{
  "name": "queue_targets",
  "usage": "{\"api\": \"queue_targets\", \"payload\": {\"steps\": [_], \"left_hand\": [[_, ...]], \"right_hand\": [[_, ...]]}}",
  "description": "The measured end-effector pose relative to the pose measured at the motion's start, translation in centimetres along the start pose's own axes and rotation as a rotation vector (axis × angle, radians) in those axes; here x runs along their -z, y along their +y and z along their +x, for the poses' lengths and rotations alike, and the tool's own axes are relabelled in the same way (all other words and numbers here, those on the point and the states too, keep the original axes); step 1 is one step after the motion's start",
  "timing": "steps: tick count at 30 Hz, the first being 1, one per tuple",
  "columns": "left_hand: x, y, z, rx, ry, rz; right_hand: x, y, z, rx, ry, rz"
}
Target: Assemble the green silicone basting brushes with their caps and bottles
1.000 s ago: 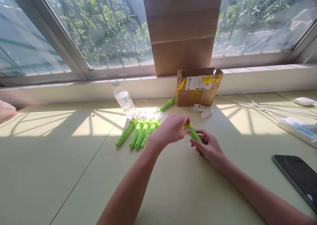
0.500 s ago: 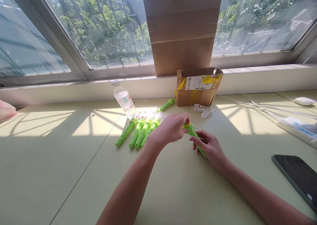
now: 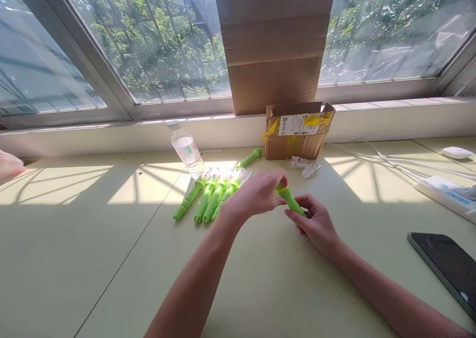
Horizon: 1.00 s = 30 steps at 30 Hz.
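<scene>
A green stick-shaped piece with a yellow ring [image 3: 292, 202] is held between my two hands, slanting down to the right. My left hand [image 3: 262, 191] has its fingers closed round the upper end, which they mostly hide. Around the lower part, my right hand [image 3: 312, 219] is closed with thumb and fingers. Several similar green sticks [image 3: 212, 202] with clear caps lie side by side left of my left hand, partly behind it. Another green stick [image 3: 250, 157] rests farther back, near the box. Clear caps [image 3: 311, 169] lie in front of the box.
A cardboard box [image 3: 299, 142] stands by the window ledge. The water bottle [image 3: 188, 149] is behind the green sticks. A phone [image 3: 446, 266] lies at the right edge, below a white power strip [image 3: 448, 196] with cables.
My right hand has shifted slightly along the held stick, and less of its lower end now shows. My left hand stays at the top end.
</scene>
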<state>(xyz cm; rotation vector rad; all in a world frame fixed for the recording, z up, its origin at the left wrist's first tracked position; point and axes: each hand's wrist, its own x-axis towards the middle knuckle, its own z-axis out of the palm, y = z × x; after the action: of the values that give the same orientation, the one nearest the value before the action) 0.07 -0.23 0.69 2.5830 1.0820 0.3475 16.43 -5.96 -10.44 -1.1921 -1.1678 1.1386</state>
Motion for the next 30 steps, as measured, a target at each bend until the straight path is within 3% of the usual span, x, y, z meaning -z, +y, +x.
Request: {"api": "queue_targets", "payload": {"steps": [10,17,30], "left_hand": [[-0.45,-0.52,0.08,-0.031,0.031,0.039],[-0.39,-0.46,0.11,-0.013,0.015,0.058],[-0.53,-0.03,0.15,-0.016,0.031,0.093]], "right_hand": [[0.11,-0.05,0.20,0.026,-0.080,0.000],[-0.12,0.29,0.04,0.073,-0.062,-0.142],[-0.14,0.14,0.03,-0.011,-0.013,-0.013]]}}
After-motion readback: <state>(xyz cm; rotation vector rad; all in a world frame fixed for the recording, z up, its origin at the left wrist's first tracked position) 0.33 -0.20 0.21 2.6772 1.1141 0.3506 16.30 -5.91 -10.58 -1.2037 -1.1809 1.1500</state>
